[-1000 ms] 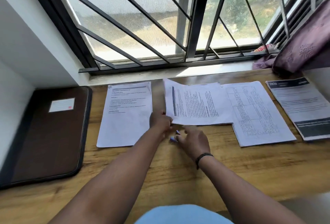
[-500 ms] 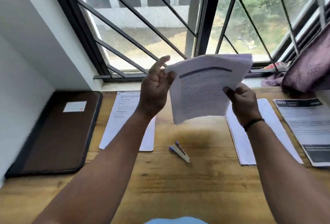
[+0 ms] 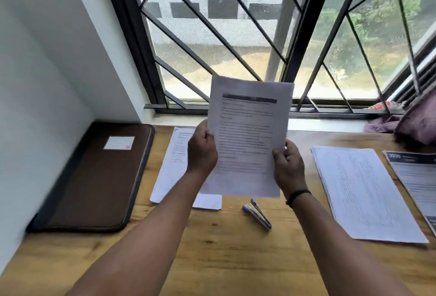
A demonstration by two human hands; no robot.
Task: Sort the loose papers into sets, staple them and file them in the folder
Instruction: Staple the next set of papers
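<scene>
I hold a set of printed papers point(image 3: 247, 135) upright in the air above the wooden desk point(image 3: 224, 255). My left hand point(image 3: 202, 149) grips its left edge and my right hand point(image 3: 288, 165) grips its right edge lower down. A small blue and silver stapler point(image 3: 257, 213) lies on the desk just under the held papers. A brown zipped folder point(image 3: 94, 177) with a white label lies closed at the far left. Three more paper sets lie flat: one point(image 3: 172, 168) behind my left hand, a table-printed one point(image 3: 363, 191) to the right, and a dark-headed one point(image 3: 417, 177) at the right edge.
A barred window point(image 3: 236, 35) runs along the back of the desk, with a white wall point(image 3: 47, 59) at the left. Purple cloth point(image 3: 412, 123) lies bunched on the sill at the back right.
Both hands picked the middle paper set up off the desk and turned it upright and square to me. The stapler stays on the desk. The view has tilted upward.
</scene>
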